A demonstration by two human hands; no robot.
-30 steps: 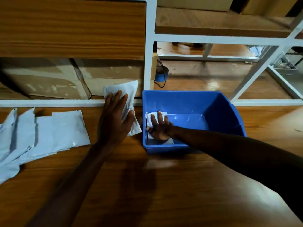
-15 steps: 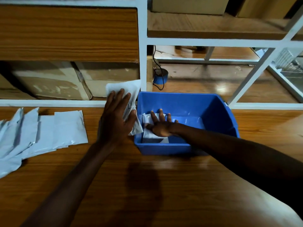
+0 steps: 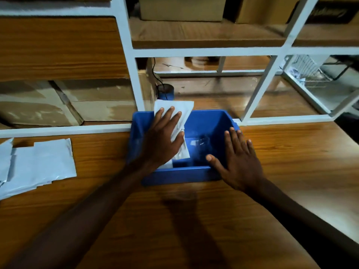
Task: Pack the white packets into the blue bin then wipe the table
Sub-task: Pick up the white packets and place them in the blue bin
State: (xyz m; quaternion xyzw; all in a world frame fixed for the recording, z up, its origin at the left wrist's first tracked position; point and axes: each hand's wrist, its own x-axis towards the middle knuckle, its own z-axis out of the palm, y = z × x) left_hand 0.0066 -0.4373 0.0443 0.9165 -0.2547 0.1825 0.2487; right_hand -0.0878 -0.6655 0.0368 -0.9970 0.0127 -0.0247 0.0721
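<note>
A blue bin (image 3: 206, 121) stands on the wooden table against the white shelf frame. My left hand (image 3: 163, 140) holds a white packet (image 3: 182, 109) over the bin's left half, fingers spread on top of it and the packet tilted. Below it another white packet (image 3: 181, 154) lies inside the bin. My right hand (image 3: 239, 162) hovers with fingers spread over the bin's front right corner and holds nothing. A pile of several white packets (image 3: 38, 164) lies on the table at the left.
A white shelf frame (image 3: 126, 74) rises behind the table, with cardboard boxes (image 3: 93, 100) in its left bay. A blue tape roll (image 3: 165, 92) with a black cable sits behind the bin. A wire basket (image 3: 310, 72) is at the far right.
My left hand has carried its packet rightward from beside the bin to over it. My right hand has come out of the bin to its front right corner.
</note>
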